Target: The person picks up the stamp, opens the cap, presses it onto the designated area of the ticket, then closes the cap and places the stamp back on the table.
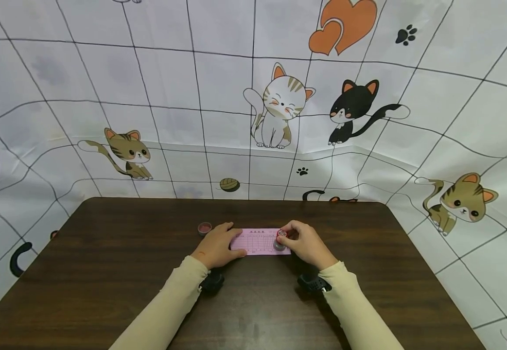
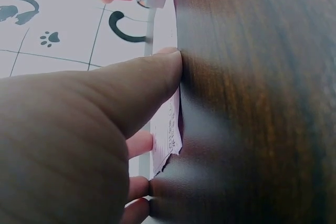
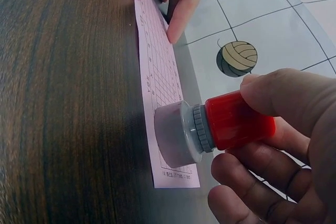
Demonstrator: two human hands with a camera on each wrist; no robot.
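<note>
A pink printed slip of paper [image 1: 255,241] with a ruled grid lies on the table. My left hand [image 1: 217,247] rests at its left end, the thumb [image 2: 152,74] laid on the near edge and the fingers further back. At the slip's right end, my right hand [image 1: 309,246] pinches the red handle of a stamp [image 3: 239,120] between thumb and fingers. The stamp's round grey base [image 3: 176,134] stands upright over the printed grid, right at the paper. Just beyond my left hand sits a small round cap [image 1: 204,228], reddish inside.
The dark brown wooden table [image 1: 117,257] stretches out on both sides of the hands. Behind it hangs a white gridded cloth [image 1: 222,126] with cartoon cats, meeting the table's far edge. Both wrists wear dark bands with a camera [image 1: 312,282].
</note>
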